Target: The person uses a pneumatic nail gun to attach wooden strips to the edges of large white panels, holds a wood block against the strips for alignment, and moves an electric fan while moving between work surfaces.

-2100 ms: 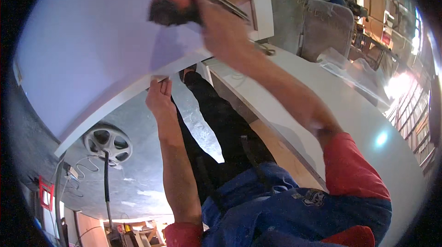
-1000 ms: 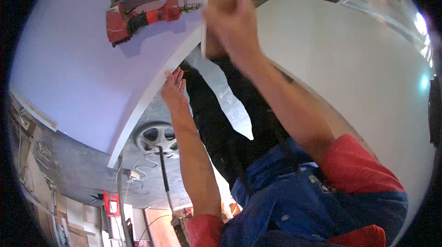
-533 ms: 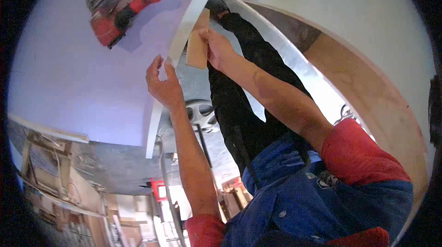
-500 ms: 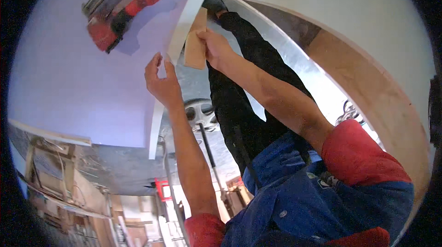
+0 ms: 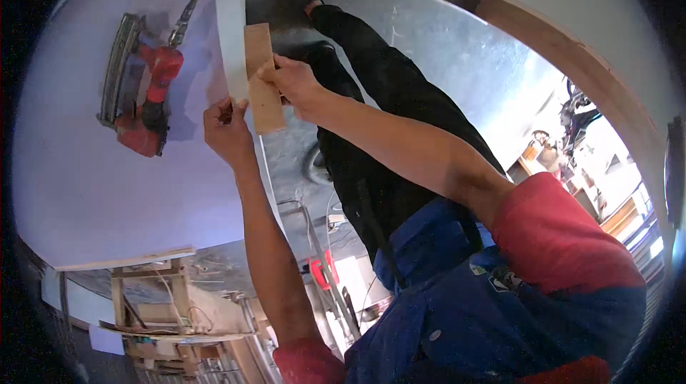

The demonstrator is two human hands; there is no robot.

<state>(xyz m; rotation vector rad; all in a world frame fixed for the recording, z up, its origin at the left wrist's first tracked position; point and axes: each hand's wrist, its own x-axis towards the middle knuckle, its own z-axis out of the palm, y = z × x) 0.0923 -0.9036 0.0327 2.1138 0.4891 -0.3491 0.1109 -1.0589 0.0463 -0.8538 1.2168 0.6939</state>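
Note:
My right hand (image 5: 295,85) grips a flat tan wooden strip (image 5: 263,109) by its right edge, thumb on its face. The strip stands roughly upright in view, along the edge of a large white panel (image 5: 128,205). My left hand (image 5: 227,126) is at that same panel edge, just left of the strip's lower part. Its thumb and fingers are drawn together in a pinch; whatever may be between them is too small to make out. Left of both hands, a red and black air nail gun (image 5: 153,94) lies on the panel, a hose running up from it.
Another pale panel with a wooden edge (image 5: 572,33) curves along the right. Below are the grey floor (image 5: 400,19) and my legs in black trousers (image 5: 407,91). A wooden frame (image 5: 179,291) stands at the lower left, and a red object (image 5: 324,269) is near my left forearm.
My left thumb and fingers have come together from apart, and the hand is lower in view. The strip and right hand have shifted left. The nail gun appears lower as the view turned.

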